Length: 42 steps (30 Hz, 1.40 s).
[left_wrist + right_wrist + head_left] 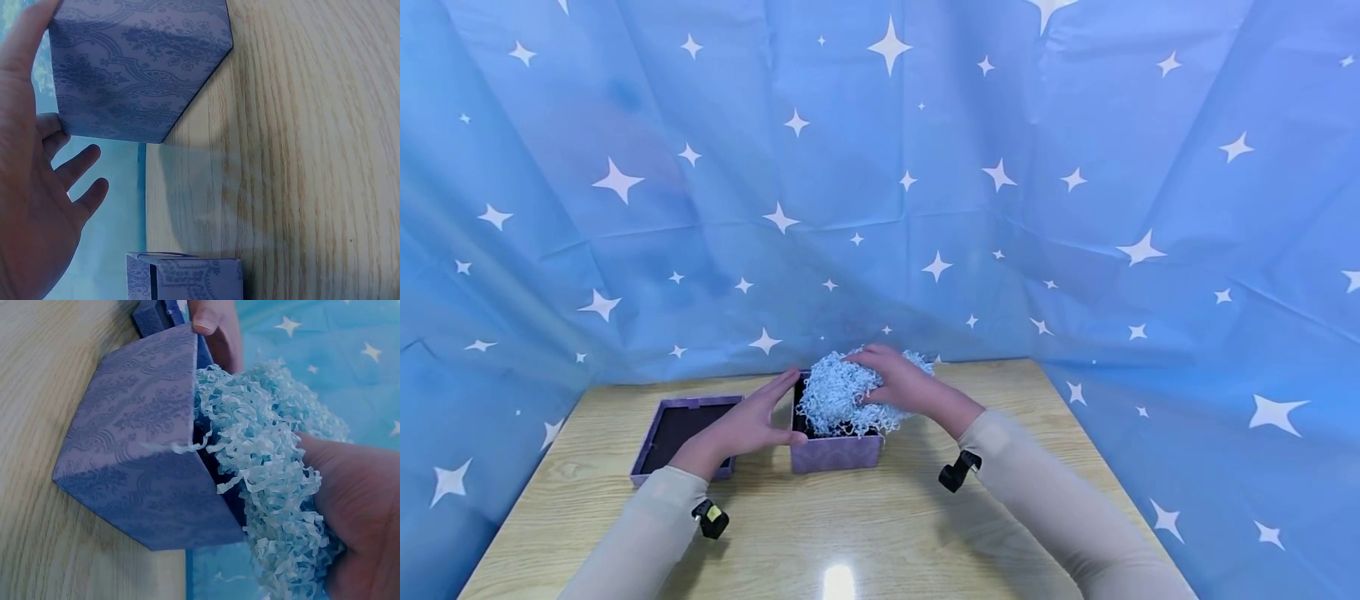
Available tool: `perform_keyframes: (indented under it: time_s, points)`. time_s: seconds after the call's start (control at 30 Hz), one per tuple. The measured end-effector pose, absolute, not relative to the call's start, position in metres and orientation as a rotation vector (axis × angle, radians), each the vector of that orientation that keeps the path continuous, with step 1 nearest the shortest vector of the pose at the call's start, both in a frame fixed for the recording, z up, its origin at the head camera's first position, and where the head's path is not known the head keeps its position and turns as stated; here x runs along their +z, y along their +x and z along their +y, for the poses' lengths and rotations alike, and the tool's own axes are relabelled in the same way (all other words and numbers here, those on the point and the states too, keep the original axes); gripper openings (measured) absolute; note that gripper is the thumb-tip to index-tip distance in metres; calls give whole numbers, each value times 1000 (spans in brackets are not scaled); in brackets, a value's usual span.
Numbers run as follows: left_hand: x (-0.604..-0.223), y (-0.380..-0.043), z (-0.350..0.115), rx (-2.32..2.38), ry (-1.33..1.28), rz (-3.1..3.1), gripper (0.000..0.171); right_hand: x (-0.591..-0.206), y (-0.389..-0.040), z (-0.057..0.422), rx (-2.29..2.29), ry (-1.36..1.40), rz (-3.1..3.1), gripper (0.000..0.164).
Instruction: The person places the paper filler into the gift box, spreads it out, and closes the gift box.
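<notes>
My right hand grips a big, fluffy clump of light blue crinkled shredded paper at the mouth of a purple box. In the right wrist view the shredded paper bulges beyond the rim, with a few strands hanging over the wall. Damask-patterned sides of the box show there too. Across the box's left side spans my left hand, holding it with the thumb on the near corner and fingers toward the far edge. The box interior looks dark; its contents under the paper are hidden.
Left of the box lies a shallow purple lid with its dark inside facing up, partly covered by the left forearm. Both stand on a light wooden table. A blue star-printed cloth hangs behind and beside the table.
</notes>
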State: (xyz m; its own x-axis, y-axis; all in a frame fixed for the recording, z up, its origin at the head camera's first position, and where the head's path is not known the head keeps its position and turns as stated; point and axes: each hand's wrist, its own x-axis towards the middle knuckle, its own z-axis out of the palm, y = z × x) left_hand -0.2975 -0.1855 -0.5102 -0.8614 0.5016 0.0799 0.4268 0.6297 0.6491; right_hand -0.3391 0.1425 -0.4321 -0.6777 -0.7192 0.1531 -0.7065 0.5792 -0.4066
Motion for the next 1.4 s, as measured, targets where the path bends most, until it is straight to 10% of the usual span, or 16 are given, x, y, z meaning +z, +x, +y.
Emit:
perform_keyframes:
  time_s: [1.4]
  points:
    - [-507,-296,-185,1096,764,2695,120,-467,-343,56,-203,-1027,2624,79]
